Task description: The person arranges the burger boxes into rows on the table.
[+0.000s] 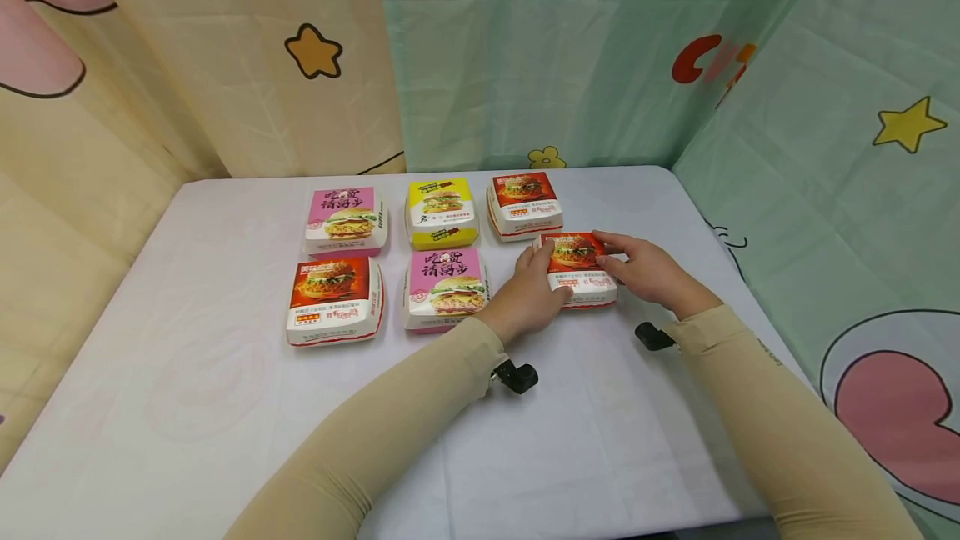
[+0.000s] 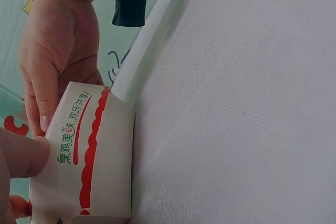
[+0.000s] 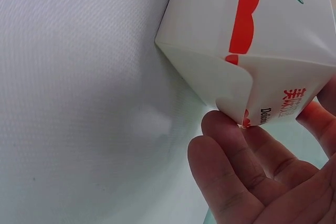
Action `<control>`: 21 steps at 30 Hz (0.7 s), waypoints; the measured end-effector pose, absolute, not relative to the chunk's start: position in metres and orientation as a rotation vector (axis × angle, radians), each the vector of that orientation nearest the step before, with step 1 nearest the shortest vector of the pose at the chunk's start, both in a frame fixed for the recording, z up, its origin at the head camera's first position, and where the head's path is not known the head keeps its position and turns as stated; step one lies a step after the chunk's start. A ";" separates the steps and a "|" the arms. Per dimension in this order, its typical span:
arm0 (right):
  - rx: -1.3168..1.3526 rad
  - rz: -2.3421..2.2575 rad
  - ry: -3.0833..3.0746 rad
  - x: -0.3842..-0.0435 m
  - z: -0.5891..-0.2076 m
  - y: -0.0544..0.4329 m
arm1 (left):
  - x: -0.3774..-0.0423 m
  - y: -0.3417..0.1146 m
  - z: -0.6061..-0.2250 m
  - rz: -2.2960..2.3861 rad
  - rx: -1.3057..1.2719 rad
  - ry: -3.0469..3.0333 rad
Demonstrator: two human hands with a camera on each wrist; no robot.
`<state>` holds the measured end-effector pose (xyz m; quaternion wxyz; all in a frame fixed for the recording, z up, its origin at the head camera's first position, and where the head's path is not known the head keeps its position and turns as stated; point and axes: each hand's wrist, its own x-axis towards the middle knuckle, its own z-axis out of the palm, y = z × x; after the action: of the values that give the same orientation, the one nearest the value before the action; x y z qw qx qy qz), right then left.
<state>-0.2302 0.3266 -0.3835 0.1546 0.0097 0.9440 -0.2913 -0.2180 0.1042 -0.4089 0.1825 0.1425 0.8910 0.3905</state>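
Observation:
Both hands hold a red-and-white burger box point(image 1: 580, 254) at the right end of the front row. My left hand point(image 1: 529, 293) grips its left side, the thumb along the front face. On the opposite side is my right hand point(image 1: 647, 271), its thumb at the top's edge and fingers around the far right corner. In the left wrist view, the box's white side point(image 2: 113, 166) with green lettering and a red scalloped band faces me. The right wrist view shows curled fingers point(image 3: 226, 129) touching the end flap; the box's lower edge is close over the cloth.
Behind it stands another red-and-white box point(image 1: 525, 211). Further left are a yellow box point(image 1: 442, 205), two pink boxes point(image 1: 448, 286) and a red-and-white box point(image 1: 334, 301), forming two rows. White cloth covers the table point(image 1: 202, 415); patterned curtains point(image 1: 525, 48) hang at the back and sides.

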 end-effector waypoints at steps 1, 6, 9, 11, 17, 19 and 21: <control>0.028 -0.833 2.706 -0.230 -0.383 0.326 | -0.218 0.104 -0.409 1.099 0.403 2.516; 0.021 -0.826 2.709 -0.231 -0.382 0.325 | -0.218 0.103 -0.408 1.099 0.400 2.515; 0.015 -0.825 2.709 -0.231 -0.381 0.324 | -0.219 0.102 -0.408 1.106 0.391 2.511; 0.010 -0.823 2.711 -0.231 -0.381 0.323 | -0.219 0.102 -0.408 1.113 0.387 2.510; -0.008 -0.820 2.714 -0.234 -0.383 0.322 | -0.217 0.101 -0.408 1.134 0.368 2.502; -0.017 -0.816 2.713 -0.234 -0.383 0.321 | -0.216 0.101 -0.407 1.140 0.356 2.502; -0.019 -0.814 2.709 -0.234 -0.382 0.321 | -0.215 0.101 -0.407 1.144 0.338 2.505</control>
<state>-0.2342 0.3205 -0.3822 0.1559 -0.0067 0.9459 -0.2843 -0.2151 0.1010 -0.4072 0.1825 0.1196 0.8877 0.4055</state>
